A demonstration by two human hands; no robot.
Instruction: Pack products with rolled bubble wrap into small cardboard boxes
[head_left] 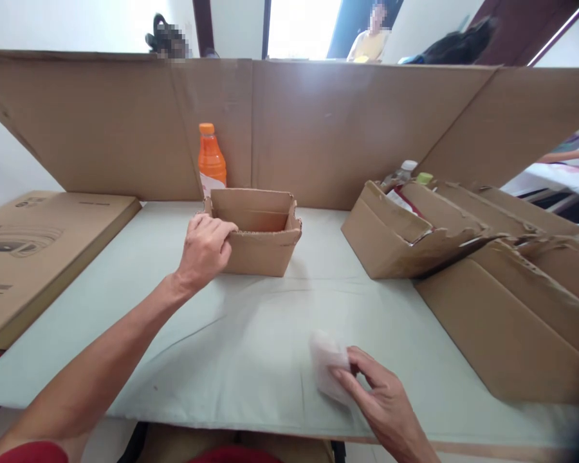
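My left hand (206, 245) grips the near left rim of an open cardboard box (260, 254) in the middle of the table, fingers hooked over its edge. Only the box's inner far wall shows; its bottom is hidden. Nearer the front edge, my right hand (374, 392) pinches a crumpled white tissue (329, 366) between thumb and fingers, low over the cloth. The tissue is a little blurred. Right behind the box stands an orange bottle (212, 157) with an orange cap, its lower part partly hidden by the box.
Several open cardboard boxes (516, 315) stand on the right; one holds a clear bottle with a white cap (408, 166). A flat printed carton (53, 251) lies at the left. A tall cardboard panel (318, 128) closes off the back. Beyond it is a person (369, 45).
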